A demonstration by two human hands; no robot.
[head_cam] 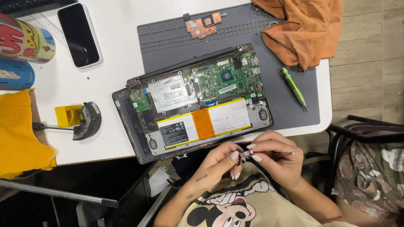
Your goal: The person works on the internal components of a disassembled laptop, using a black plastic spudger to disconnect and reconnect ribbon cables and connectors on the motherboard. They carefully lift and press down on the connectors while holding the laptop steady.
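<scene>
Left hand (221,162) and right hand (275,157) met just below the opened laptop (193,101), fingertips pinched together. Right hand gripped tweezers (283,154); left fingers closed on a small dark part (239,159), too small to identify.

dark phone screen (79,34) upper left, black label (173,133) on laptop battery

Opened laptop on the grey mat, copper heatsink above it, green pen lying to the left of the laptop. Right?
Not quite. The green pen lies to the right of the opened laptop, not the left, as the head view shows. The laptop on the grey mat and the copper heatsink above it are correct.
</scene>
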